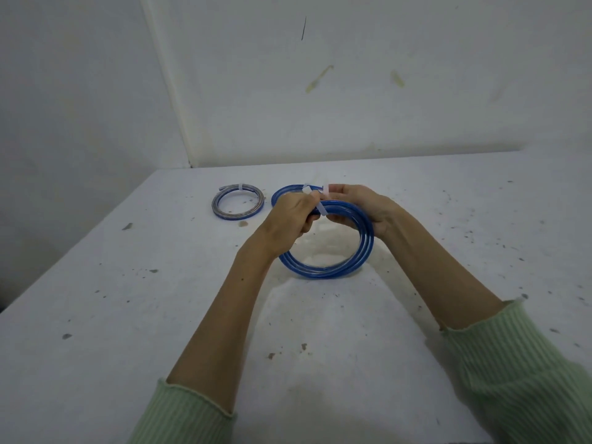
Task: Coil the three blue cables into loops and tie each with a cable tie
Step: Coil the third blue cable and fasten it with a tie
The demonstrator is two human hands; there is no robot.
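Holding the blue coil (333, 267) upright between both hands, I have its lower arc down near the white surface (128, 315) and its top caught in my fingers. My left hand (290, 216) is curled around the top left of the loop, thumb and fingers pinching the strands together with the white cable tie (322, 209) that wraps them. My right hand (362, 206) is curled on the top right, fingertips pinching the tie's free end just above the coil. Behind my left hand lies a second blue coil (283, 191), mostly hidden, a white tie (306, 189) showing on it. Left of that, apart from it, rests a third coil (237, 203), greyer in this light, flat and bound at its far edge by a white band (240, 186). Dark specks and chips mark the surface. Pale, stained walls (352, 91) meet in a corner behind it. Ribbed green sleeves (512, 363) cover my forearms.
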